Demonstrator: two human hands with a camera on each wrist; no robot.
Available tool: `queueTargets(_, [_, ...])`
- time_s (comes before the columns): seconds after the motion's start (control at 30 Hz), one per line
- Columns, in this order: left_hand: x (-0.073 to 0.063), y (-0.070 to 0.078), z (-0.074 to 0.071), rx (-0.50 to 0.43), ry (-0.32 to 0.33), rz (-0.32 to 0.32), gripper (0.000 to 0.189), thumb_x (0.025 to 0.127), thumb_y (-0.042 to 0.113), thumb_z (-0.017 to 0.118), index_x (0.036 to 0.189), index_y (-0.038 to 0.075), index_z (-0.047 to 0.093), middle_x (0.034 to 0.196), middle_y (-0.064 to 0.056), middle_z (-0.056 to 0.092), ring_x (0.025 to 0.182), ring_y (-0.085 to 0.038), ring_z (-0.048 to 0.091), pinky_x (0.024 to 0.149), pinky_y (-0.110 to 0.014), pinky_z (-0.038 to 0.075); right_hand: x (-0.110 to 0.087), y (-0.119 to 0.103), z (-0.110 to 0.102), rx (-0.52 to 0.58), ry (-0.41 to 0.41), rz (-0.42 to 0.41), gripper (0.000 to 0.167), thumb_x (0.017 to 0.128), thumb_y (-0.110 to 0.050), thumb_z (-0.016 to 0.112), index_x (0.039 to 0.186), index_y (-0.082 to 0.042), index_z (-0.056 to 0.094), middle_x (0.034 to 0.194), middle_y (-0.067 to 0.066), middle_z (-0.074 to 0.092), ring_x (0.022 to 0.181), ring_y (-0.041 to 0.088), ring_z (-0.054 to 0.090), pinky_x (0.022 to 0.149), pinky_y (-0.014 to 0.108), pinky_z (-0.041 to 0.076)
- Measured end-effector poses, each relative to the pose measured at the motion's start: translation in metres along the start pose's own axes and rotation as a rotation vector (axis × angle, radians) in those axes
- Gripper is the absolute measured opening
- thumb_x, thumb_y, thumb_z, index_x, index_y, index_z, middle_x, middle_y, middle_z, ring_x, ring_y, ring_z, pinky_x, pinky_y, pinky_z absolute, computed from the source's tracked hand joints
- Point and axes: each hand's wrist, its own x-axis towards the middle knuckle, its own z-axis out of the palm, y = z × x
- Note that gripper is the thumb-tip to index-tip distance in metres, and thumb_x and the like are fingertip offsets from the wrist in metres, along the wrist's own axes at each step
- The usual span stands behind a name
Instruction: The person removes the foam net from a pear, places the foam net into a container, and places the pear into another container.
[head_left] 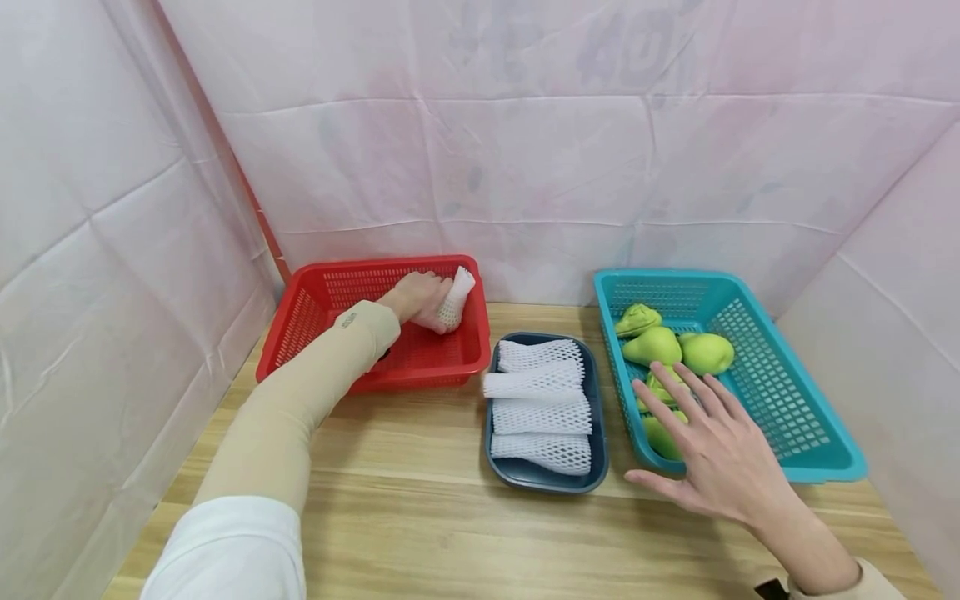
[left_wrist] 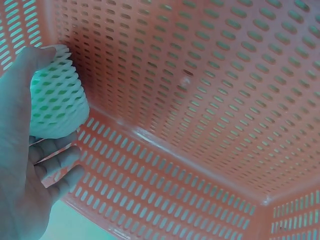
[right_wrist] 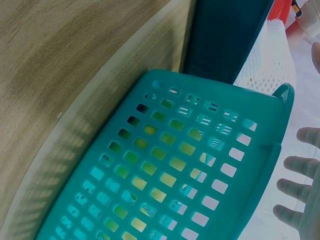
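Inside the red basket (head_left: 375, 379), my left hand (head_left: 422, 296) holds a green fruit in a white foam net sleeve (head_left: 454, 304). The left wrist view shows the thumb on one side of the netted fruit (left_wrist: 59, 100), green showing through the mesh. The sleeve's loose end sticks up toward the basket's back right corner. My right hand (head_left: 723, 458) is spread, palm down, over the near left side of the teal basket (head_left: 817, 417), holding nothing. Below and beyond its fingers lie several green pears (head_left: 654, 346), partly hidden by the hand.
Between the baskets stands a dark blue tray (head_left: 542, 483) with several empty white foam net sleeves (head_left: 543, 417), one overhanging its left rim. All stand on a wooden table (head_left: 420, 517). Pale cloth (head_left: 525, 167) hangs close behind and along both sides.
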Motion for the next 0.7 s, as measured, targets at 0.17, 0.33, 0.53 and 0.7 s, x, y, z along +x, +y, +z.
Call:
queueTargets(0.17, [-0.001,-0.003,-0.001,0.075,0.002,0.014,0.086,0.083,0.056,0.077,0.146,0.006,0.045,0.140,-0.017,0.063,0.132,-0.035,0.057,0.118,-0.053,0.046,0.000,0.000,0.000,-0.003,0.002,0.000,0.109,0.086,-0.094,0.035,0.153,-0.011,0.055,0.159,0.021,0.051,0.167,0.028,0.018,0.137,0.037,0.001])
queueTargets(0.33, [-0.003,-0.007,-0.001,0.119,0.008,0.019,0.085,0.085,0.057,0.074,0.146,0.004,0.046,0.141,-0.019,0.063,0.134,-0.037,0.056,0.119,-0.053,0.044,0.000,0.000,0.001,-0.003,0.003,0.000,0.108,0.086,-0.094,0.034,0.153,-0.011,0.055,0.159,0.021,0.051,0.165,0.031,0.022,0.137,0.037,0.000])
queueTargets(0.53, [-0.010,-0.012,-0.003,0.184,0.018,0.036,0.084,0.084,0.056,0.075,0.144,0.004,0.048,0.139,-0.020,0.064,0.132,-0.037,0.057,0.119,-0.054,0.044,0.000,0.000,0.001,-0.004,0.005,0.002,0.108,0.087,-0.094,0.034,0.153,-0.012,0.055,0.160,0.021,0.050,0.165,0.031,0.022,0.137,0.037,0.000])
queueTargets(0.7, [-0.019,-0.015,-0.005,0.245,0.050,0.061,0.082,0.084,0.056,0.075,0.140,0.003,0.050,0.134,-0.021,0.065,0.127,-0.038,0.059,0.114,-0.053,0.047,0.001,0.000,0.003,-0.008,0.006,0.005,0.107,0.086,-0.094,0.034,0.153,-0.012,0.055,0.160,0.020,0.050,0.162,0.035,0.029,0.137,0.036,-0.001])
